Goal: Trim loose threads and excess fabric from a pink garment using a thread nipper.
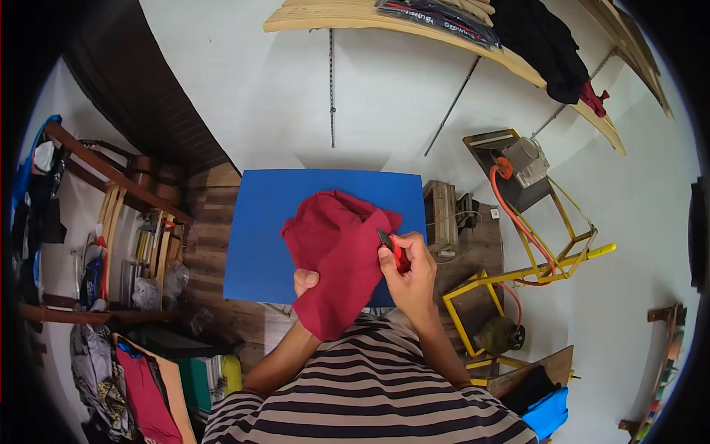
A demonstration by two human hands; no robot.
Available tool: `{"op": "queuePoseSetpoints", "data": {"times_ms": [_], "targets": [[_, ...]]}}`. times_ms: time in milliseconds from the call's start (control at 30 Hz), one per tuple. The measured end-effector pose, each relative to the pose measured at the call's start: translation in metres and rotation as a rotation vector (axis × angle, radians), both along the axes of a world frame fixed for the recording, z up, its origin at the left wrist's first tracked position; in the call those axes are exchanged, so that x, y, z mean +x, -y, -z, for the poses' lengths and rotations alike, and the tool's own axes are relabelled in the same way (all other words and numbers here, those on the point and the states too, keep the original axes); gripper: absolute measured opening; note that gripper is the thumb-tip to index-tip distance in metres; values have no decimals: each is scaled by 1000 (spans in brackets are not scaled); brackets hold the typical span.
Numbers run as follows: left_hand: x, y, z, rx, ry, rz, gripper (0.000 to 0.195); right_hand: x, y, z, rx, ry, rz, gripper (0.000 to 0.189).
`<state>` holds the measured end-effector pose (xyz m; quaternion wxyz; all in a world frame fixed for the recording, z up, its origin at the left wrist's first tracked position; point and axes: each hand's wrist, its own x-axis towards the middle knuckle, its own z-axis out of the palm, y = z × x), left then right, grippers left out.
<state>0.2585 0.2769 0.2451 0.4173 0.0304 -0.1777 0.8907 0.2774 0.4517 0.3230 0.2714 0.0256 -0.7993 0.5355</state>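
Observation:
A dark red cloth piece (338,238), perhaps a garment, lies bunched over the blue tabletop (252,233). Its near end drapes over my left forearm. My left hand (305,280) grips the cloth at its left side, thumb on top and the other fingers hidden beneath. At the cloth's right edge, my right hand (410,272) is closed around a small red-handled tool with a dark tip (385,240), which looks like thread snips. The tip points up and left, against or just over the cloth; whether it touches cannot be told.
A wooden shelf (321,16) with bagged and dark clothes crosses the wall ahead. A wooden crate (441,216) stands right of the table. Further right are a yellow metal frame (499,283), an orange hose (518,222) and a gas cylinder (496,336). Loaded racks (119,194) stand left.

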Motion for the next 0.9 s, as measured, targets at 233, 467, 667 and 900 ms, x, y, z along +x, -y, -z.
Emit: {"op": "queuePoseSetpoints", "data": {"times_ms": [233, 467, 667, 900], "targets": [[-28, -20, 20, 315, -439, -49, 86, -2, 3, -2, 39, -43, -23, 22], [1, 1, -27, -179, -41, -88, 84, -6, -2, 2, -186, -42, -92, 20], [1, 2, -21, -167, -20, -66, 79, -26, -12, -23, -481, 251, -175, 7], [8, 4, -30, -357, 0, -183, 68, -42, -26, -24, -281, 230, -167, 17]]}}
